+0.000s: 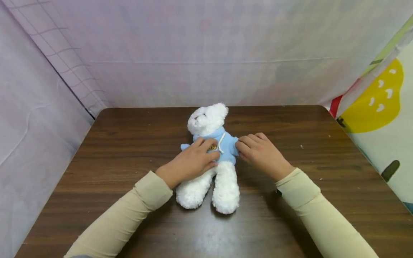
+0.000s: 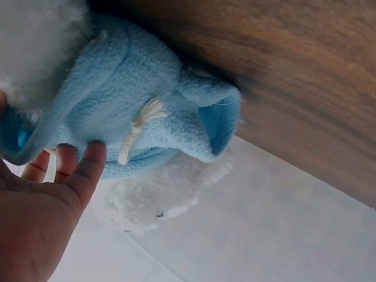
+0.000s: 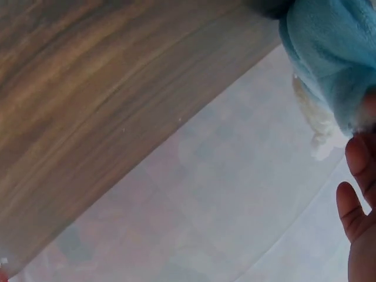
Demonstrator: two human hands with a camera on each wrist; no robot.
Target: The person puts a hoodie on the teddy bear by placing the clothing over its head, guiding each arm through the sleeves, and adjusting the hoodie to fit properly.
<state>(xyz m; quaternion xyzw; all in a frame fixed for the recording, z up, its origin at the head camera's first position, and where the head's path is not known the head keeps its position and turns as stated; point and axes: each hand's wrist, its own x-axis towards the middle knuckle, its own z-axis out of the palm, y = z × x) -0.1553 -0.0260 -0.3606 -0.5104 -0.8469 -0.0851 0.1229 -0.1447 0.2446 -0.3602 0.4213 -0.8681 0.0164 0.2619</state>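
Note:
A white plush teddy bear (image 1: 226, 188) in a light blue hoodie (image 1: 229, 145) lies on its back on the table, head at the far end. My left hand (image 1: 193, 159) rests across the hoodie's front, fingers spread; its thumb is mostly hidden. In the left wrist view, those fingers (image 2: 88, 170) touch the blue fleece beside a white drawstring (image 2: 138, 126). An empty-looking sleeve (image 2: 220, 123) sticks out there. On the bear's other side, my right hand (image 1: 261, 152) pinches the end of the other sleeve (image 1: 233, 145). Its fingertips (image 3: 358, 155) show at the cuff.
The brown wooden table (image 1: 129, 154) stands against a pale patterned cloth (image 1: 206, 53) behind it. Another pale cloth (image 1: 35, 107) hangs along the left side. At the right is a white cloth with a yellow print (image 1: 377, 104).

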